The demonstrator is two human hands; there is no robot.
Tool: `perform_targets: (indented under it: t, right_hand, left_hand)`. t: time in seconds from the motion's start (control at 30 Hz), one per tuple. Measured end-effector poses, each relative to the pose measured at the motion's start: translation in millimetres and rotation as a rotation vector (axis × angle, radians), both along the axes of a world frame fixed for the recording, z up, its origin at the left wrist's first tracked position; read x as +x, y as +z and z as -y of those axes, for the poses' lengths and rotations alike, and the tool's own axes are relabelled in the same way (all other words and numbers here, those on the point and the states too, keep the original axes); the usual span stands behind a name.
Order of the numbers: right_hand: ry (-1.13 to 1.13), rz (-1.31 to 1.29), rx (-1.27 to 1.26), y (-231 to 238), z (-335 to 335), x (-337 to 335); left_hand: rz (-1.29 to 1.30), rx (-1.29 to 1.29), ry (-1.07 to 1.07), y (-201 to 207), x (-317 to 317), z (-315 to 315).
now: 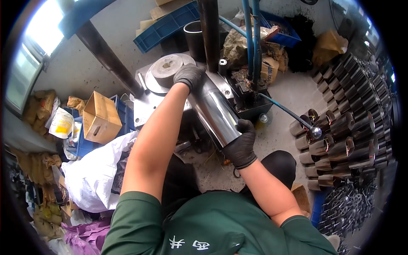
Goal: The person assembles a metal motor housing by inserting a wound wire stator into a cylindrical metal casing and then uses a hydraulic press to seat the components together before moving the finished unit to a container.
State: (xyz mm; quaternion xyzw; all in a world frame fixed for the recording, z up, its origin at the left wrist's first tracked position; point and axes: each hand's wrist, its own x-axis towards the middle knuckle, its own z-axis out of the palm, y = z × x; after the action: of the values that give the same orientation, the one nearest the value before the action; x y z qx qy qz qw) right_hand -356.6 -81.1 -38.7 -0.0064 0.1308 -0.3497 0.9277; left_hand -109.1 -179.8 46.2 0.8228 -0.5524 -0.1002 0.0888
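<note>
A shiny metal cylinder (216,114) lies tilted between my hands, its far end up against the press table (146,104) and its near end toward my lap. My right hand (242,146), in a dark glove, is closed around the near end, thumb on top. At the far end my left hand (189,76), gloved too, is wrapped over the cylinder's upper left side; some of its fingers are hidden. Right beside that hand, a thick round metal block (167,70) sits on a wider disc on the table.
Dark steel columns (209,34) rise from the table. Blue hoses (250,42) and a ball-ended lever (314,132) stand to its right. Stacked metal tubes (335,144) fill the right side. A cardboard box (102,119) and a white sack (95,174) are at the left.
</note>
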Motion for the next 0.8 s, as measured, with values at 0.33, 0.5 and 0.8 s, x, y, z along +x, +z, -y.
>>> perform_targets:
  t: [0.33, 0.5, 0.8]
  right_hand:
    - [-0.128, -0.19, 0.111, -26.6, 11.5, 15.7]
    - [-0.003, -0.21, -0.189, -7.6, -49.9, -58.5]
    - [-0.044, -0.592, -0.345, -25.3, -16.4, -142.6]
  left_hand:
    - [0.352, 0.007, -0.034, -12.8, 6.6, 19.6]
    - [0.673, 0.035, 0.003, -34.1, 69.1, 14.5]
    - [0.385, -0.419, -0.165, -95.8, 170.3, 13.6]
